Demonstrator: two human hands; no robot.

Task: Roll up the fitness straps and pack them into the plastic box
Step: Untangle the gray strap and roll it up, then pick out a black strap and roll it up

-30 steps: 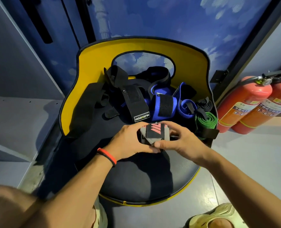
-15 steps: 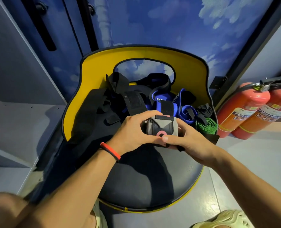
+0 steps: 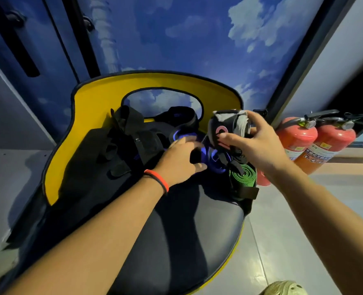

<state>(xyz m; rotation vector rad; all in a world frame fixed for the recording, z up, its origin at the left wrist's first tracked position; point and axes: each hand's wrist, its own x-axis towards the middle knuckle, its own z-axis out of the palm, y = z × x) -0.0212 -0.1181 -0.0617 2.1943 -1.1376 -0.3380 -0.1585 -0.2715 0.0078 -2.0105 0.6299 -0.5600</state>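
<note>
Sprawling on black chair seat (image 3: 176,241): heap of black and blue straps (image 3: 215,160). Hovering over blue ones, left hand (image 3: 180,160), fingers loose, gripping nothing. Raised just above heap, near green roll (image 3: 243,177), right hand (image 3: 259,145) clasping rolled grey-and-black strap (image 3: 225,126). Beyond, 2 red fire extinguishers (image 3: 297,137).

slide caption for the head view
Right hand holds a rolled strap; left hand touches loose straps on a chair.

Open room over the seat (image 3: 165,241) front; straps (image 3: 133,143) crowd its back against the yellow backrest (image 3: 91,99).
</note>
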